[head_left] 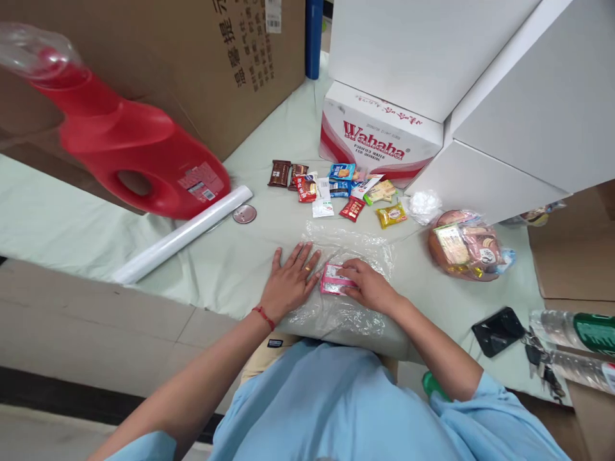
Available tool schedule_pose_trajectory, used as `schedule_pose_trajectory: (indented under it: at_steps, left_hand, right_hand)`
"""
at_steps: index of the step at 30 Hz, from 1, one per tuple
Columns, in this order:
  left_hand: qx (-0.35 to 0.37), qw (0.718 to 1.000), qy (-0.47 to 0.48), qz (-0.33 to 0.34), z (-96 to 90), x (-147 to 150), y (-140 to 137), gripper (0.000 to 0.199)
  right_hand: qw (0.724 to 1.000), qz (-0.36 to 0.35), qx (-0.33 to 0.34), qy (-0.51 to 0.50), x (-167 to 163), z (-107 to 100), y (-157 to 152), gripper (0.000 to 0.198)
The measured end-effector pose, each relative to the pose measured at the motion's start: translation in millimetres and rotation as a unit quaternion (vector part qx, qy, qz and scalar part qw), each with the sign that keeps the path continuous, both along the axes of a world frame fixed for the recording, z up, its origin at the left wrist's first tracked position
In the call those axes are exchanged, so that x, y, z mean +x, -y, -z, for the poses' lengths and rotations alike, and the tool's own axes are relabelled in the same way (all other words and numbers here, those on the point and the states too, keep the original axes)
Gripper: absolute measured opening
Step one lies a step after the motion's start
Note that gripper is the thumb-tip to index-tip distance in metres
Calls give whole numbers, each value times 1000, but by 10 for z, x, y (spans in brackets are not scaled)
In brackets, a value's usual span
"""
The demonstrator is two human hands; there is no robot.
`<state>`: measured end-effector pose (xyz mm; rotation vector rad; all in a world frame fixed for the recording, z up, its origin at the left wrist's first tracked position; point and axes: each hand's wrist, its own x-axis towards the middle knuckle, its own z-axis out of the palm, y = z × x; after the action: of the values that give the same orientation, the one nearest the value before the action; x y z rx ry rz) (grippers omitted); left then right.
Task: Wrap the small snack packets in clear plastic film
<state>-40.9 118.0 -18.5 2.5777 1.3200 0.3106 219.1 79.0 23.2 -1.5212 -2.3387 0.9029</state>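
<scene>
Pale green sheeting (250, 256) covered the worktop, hemmed by cardboard and white boxes (384, 51). On it lay a red detergent jug (139, 153), then a clear plastic bag (346, 256). The left hand (291, 278) pressed flat, fingers spread, holding nothing. The right hand (368, 285) pinched a pink packet (332, 280), its long axis seemingly left-right, apparently inside the bag.
</scene>
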Motion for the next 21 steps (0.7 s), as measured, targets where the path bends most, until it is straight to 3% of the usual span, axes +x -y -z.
schedule_pose_trajectory:
  at_steps: [3,5,10,14,18,21]
  left_hand:
    - [-6,1000,-1,2,-2,-1,-5,60]
    - [-9,1000,-3,0,0,2,-9,60]
    - [-18,1000,-10,-4,-2,10,-17,59]
    - [-24,1000,-8,-7,-12,6,-20,59]
    - [-34,999,-7,-9,-23,0,-23,59]
    - [-32,999,-3,-9,-36,0,-22,59]
  right_hand:
    - [998,-30,-29,-39,152,-17,-180,29]
    - [999,-15,-31,-13,273,-95,-430,25]
    - [975,133,87,153,404,-348,-1396,30]
    - [949,176,163,205,242,-390,-2210,41]
    - [940,178,122,264,10,-267,-2769,44]
    - [929,191,94,302,-57,-182,-2953,37]
